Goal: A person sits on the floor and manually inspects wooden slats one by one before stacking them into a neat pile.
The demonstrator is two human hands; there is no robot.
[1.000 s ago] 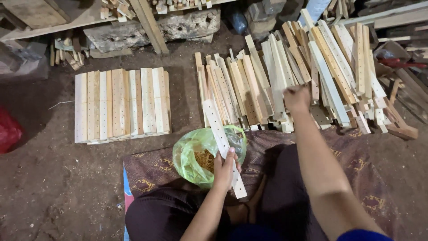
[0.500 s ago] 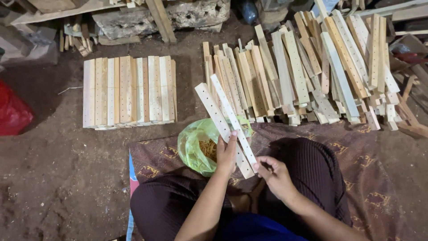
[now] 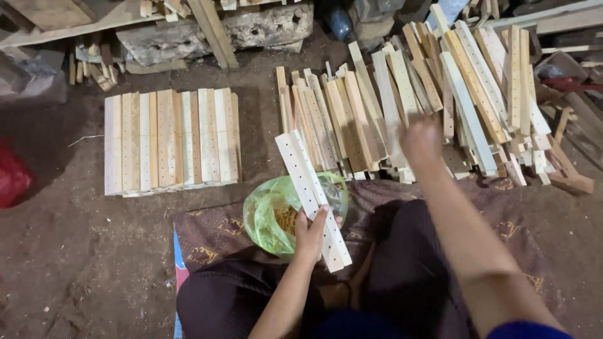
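Note:
My left hand [image 3: 311, 235] grips two pale wooden slats with drilled holes [image 3: 308, 182], stacked together and angled up to the left over my lap. My right hand [image 3: 422, 139] is stretched forward and blurred over the loose heap of wooden slats [image 3: 402, 107] leaning on the ground ahead; I cannot see anything in it. Just left of my left hand lies a green plastic bag [image 3: 267, 210] with small brownish pieces inside.
A neat flat row of finished slats [image 3: 171, 141] lies on the dirt floor at left. A patterned dark cloth [image 3: 207, 235] is under my legs. Timber offcuts and a concrete block [image 3: 213, 31] sit at the back, a red bag [image 3: 12, 179] at far left.
My right hand, which was at the slats in my left hand half a second ago, has reached forward to the loose heap. The left hand holds two slats instead of one.

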